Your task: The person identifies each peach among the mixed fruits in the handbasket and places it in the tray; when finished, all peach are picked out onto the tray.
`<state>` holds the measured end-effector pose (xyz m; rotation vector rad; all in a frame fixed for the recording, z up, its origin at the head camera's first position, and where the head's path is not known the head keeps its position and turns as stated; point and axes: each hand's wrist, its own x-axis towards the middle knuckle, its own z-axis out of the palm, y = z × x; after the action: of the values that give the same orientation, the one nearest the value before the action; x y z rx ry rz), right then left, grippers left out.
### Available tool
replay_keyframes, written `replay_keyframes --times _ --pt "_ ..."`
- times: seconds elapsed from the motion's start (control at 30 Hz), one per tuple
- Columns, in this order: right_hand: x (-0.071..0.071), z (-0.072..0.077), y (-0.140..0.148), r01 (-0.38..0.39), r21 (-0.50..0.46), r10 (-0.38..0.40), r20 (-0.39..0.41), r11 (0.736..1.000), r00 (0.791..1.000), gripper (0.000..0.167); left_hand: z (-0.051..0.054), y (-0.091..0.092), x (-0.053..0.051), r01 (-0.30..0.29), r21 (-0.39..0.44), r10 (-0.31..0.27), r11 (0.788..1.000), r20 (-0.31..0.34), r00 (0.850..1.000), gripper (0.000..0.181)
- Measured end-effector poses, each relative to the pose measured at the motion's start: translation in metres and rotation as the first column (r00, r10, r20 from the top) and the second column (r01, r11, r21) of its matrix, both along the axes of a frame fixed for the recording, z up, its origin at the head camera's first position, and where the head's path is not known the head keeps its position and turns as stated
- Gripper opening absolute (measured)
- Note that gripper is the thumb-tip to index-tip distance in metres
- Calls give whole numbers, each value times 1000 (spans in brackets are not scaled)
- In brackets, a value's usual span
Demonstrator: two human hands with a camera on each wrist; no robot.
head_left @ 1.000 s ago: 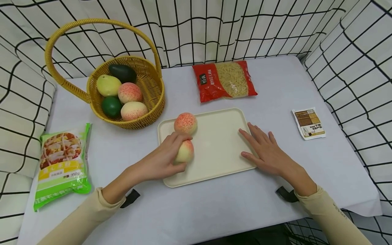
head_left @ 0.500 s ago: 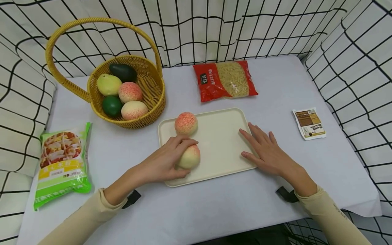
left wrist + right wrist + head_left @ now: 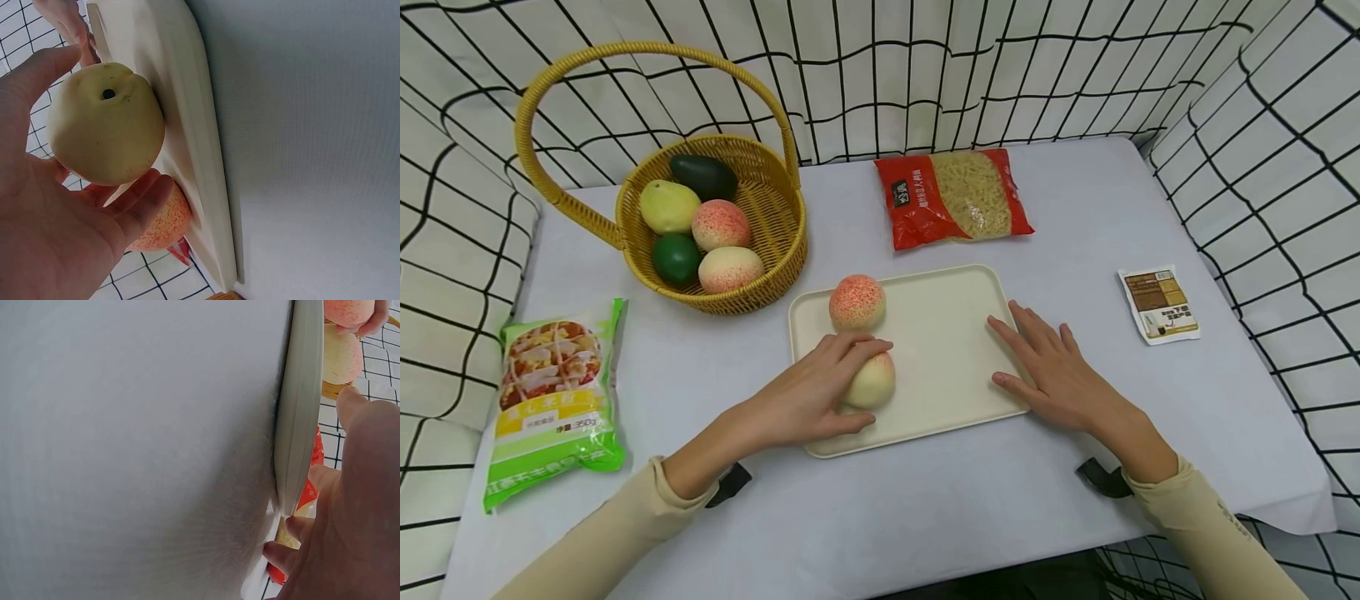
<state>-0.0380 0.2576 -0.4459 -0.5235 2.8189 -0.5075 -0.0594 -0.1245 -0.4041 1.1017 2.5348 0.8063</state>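
Our left hand (image 3: 811, 390) grips the near peach (image 3: 876, 383), fingers curved round it.
Our right hand (image 3: 1058, 377), grip released, spreads at the right edge of the tray (image 3: 943, 342); bare tray stretches between.

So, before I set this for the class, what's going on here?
A person's left hand curls around a pale peach at the left side of a cream tray. A redder peach sits on the tray just beyond it. The right hand is spread at the tray's right edge. A wicker basket farther back holds more fruit.
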Motion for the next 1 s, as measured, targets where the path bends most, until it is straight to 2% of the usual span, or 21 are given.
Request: replay_keyframes --times 0.2,0.33,0.4,0.5,0.6,0.7,0.83,1.0 --pt "0 0 0 1 1 -1 -1 1000 1000 78 12 -5 -1 -45 -27 46 999 45 998 86" --pt "0 0 0 -2 0 2 0 1000 1000 78 28 -18 -5 -86 -30 88 996 67 994 87" --pt "0 0 0 0 0 0 1 1000 1000 78 40 -27 -12 -115 -16 115 993 76 990 88" --pt "0 1 0 3 -1 -3 2 1000 1000 78 59 -41 -30 -176 13 173 984 103 979 88" --pt "0 0 1 5 -3 -5 5 1000 1000 78 78 -58 -50 -251 35 245 967 133 960 88" --pt "0 0 1 4 -5 -4 7 1000 1000 78 91 -74 -73 -314 49 302 948 163 939 90" --pt "0 0 0 4 -4 -4 5 1000 1000 78 99 -94 -106 -378 14 369 926 187 910 94" --pt "0 1 0 3 -6 -3 8 1000 1000 78 99 -115 -141 -442 -76 448 894 198 872 96"
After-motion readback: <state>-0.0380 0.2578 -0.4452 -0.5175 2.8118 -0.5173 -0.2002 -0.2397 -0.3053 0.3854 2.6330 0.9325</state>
